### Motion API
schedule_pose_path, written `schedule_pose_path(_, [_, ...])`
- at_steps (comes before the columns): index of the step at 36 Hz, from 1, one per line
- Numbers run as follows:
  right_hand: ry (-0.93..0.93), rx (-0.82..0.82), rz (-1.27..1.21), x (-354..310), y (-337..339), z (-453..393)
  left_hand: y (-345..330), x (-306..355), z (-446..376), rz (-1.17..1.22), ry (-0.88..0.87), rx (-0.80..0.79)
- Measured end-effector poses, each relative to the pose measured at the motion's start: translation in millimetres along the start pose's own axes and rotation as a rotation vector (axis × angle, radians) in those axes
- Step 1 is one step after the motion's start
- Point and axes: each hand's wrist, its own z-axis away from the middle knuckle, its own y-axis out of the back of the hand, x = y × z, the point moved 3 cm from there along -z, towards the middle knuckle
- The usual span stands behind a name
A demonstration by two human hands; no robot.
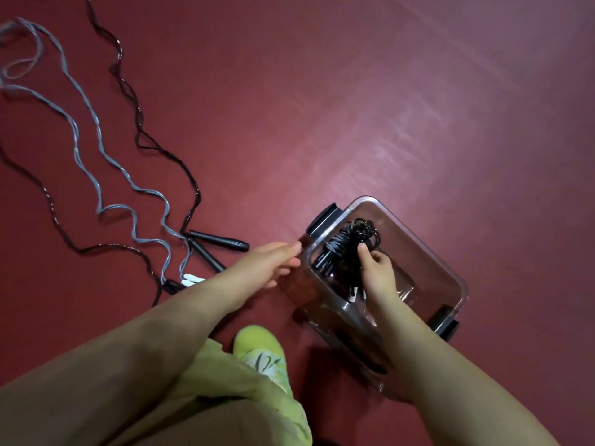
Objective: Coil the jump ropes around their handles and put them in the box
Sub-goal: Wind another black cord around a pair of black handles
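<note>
Left of both hands, the grey rope (96,130) and black rope (141,136) sprawl loose and springy; best taken by their stiff handles (219,241). The left hand (270,262), fingers straight, steadies the box (450,275). The right hand (376,268) pinches the light coiled rope (347,243) inside it.

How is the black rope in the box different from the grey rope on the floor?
The black jump rope is wound into a tight bundle; the pale grey jump rope lies loose in long wiggles. The black one sits inside the clear plastic box, with the right hand holding it; the grey one lies on the red floor, untouched. Both are jump ropes.
</note>
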Motion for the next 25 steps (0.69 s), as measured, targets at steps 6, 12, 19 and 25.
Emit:
schedule_pose_path(6, [0.074, 0.048, -0.032, -26, -37, 24, 24, -6, 12, 0.160, -0.014, 0.072])
schedule_pose_path(12, [0.353, -0.090, -0.026, -47, -76, 84, 57, -10, 25, 0.287, -0.111, 0.148])
schedule_pose_path(19, [0.351, -0.427, 0.038, -28, -160, 122, 130, -80, 42, 0.259, -0.226, 0.327])
schedule_pose_path(25, [0.244, -0.684, 0.195, 9, -239, 140, 189, -175, 67, 0.376, -0.174, 0.503])
